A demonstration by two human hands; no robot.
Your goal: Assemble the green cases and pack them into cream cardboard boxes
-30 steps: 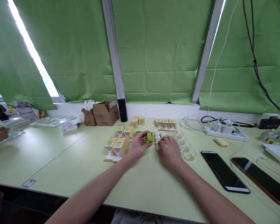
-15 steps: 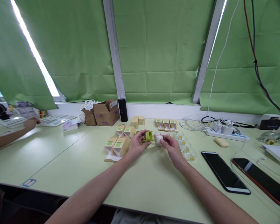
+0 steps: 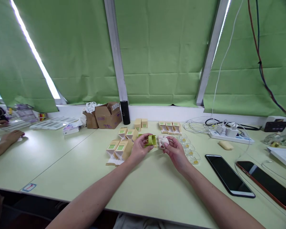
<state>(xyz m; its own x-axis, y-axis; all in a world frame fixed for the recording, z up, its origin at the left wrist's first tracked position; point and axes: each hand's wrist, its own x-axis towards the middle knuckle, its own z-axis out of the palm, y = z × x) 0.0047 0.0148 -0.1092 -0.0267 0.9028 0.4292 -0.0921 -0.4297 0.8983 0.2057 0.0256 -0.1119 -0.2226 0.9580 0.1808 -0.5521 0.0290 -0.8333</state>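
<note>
My left hand (image 3: 140, 149) grips a small olive-green plastic piece (image 3: 152, 140) with a round, ring-like opening that faces right. In my right hand (image 3: 177, 153) a small white rounded piece (image 3: 164, 142) is pinched between thumb and fingers. The two pieces are close together above the table, with a narrow gap between them. Left of my left hand stand opened cream cartons (image 3: 124, 149) with green squares on them. Beside my right hand lie clear plastic shells (image 3: 193, 157) with yellow spots. What lies just behind my fingers is partly hidden.
More small cartons (image 3: 169, 127) stand behind my hands. Two phones (image 3: 230, 175) lie at right, near a power strip (image 3: 231, 137) with loose cables. A brown cardboard box (image 3: 108, 116) and a black cylinder (image 3: 125, 113) stand at the back. A co-worker's hand (image 3: 13, 136) rests at far left.
The white piece has turned in my right hand, and the green piece has turned slightly in my left. The co-worker's hand has come lower and left.
</note>
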